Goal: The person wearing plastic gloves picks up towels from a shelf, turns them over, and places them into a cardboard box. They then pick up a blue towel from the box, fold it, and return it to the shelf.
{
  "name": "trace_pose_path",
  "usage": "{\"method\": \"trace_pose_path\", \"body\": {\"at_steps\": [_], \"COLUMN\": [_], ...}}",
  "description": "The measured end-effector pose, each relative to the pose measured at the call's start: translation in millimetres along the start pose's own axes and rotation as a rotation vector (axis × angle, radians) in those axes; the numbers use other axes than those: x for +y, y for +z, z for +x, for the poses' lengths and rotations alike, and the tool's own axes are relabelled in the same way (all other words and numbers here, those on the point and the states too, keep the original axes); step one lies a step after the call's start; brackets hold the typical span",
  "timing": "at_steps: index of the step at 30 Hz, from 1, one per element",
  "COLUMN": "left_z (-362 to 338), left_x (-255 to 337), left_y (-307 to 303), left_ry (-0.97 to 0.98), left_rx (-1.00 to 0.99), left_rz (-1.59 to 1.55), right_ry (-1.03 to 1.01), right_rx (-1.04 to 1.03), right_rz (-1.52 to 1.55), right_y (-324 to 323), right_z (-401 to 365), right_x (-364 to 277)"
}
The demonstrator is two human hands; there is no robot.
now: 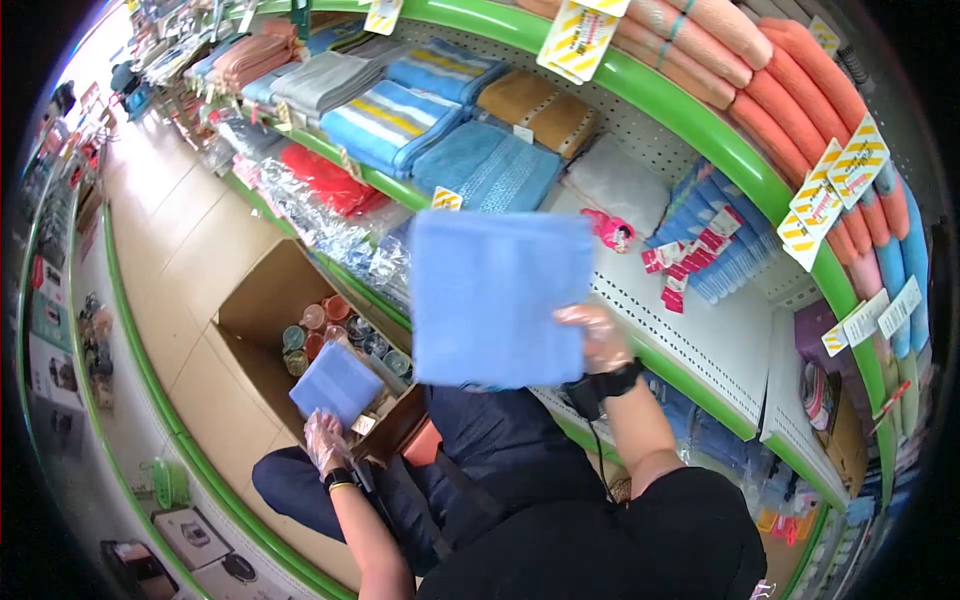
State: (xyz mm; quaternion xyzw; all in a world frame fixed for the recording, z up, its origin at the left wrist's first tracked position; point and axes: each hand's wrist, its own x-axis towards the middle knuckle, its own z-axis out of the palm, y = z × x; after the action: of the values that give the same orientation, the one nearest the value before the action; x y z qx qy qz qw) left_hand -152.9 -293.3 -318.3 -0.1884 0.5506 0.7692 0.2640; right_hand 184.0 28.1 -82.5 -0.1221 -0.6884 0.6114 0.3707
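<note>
Cloth (500, 300), light blue, folded into a near-square, held up before the shelving and slightly blurred. Gripped at its right edge by a clear-gloved right hand (603, 340), thumb across the front. Lower, to the left, a gloved left hand (322, 440) with fingers at the near edge of a second blue cloth (338, 383) inside an open cardboard box (265, 290); gripping or merely touching, cannot tell. Round containers (335, 308) beside that cloth, on its far side. At right, along the green shelf edge, white tags (835, 195) with yellow stripes and red print, too small to read. Farther in, pink-and-white labels (690, 258) on folded blue towels (722, 225), lettering likewise illegible.
</note>
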Motion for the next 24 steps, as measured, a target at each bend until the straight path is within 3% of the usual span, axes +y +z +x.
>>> {"method": "trace_pose_path", "body": {"at_steps": [1,3,4,6,7,9,12,17,24], "left_z": [14.7,43.5,50.9,54.8,44.9,22.5,9.4,20.9,23.1], "left_x": [-7.0,-21.9,-24.7,-28.1,-23.4,-12.5,-7.8,-13.9,-14.7], "left_y": [-13.9,-40.7,-48.0,-49.6,-41.9,-24.1,-11.3,-19.9,-20.6], "left_ry": [0.012,0.019,0.048,0.075,0.1,0.124,0.052,0.026,0.024], "left_rx": [-0.122,-0.246,-0.297,-0.349,-0.266,-0.179,-0.114,-0.174,-0.12], "left_rz": [-0.043,-0.084,-0.124,-0.165,-0.07,0.023,-0.031,-0.141,-0.092], "right_ry": [0.549,0.322,0.32,0.273,0.273,0.472,0.463,0.421,0.565], "right_rx": [0.334,0.519,0.524,0.766,0.766,0.85,0.669,0.616,0.598], "right_rz": [0.622,0.592,0.59,0.333,0.332,0.418,0.407,0.238,0.078], "right_y": [-18.0,-32.1,-32.7,-35.3,-46.2,-74.2,-85.4,-70.3,-96.6], "right_z": [0.5,-2.0,1.6,11.0,11.2,8.3,4.8,14.1,17.9], "right_x": [-20.1,-56.0,-72.6,-95.8,-83.4,-42.2,-35.7,-51.2,-33.6]}}
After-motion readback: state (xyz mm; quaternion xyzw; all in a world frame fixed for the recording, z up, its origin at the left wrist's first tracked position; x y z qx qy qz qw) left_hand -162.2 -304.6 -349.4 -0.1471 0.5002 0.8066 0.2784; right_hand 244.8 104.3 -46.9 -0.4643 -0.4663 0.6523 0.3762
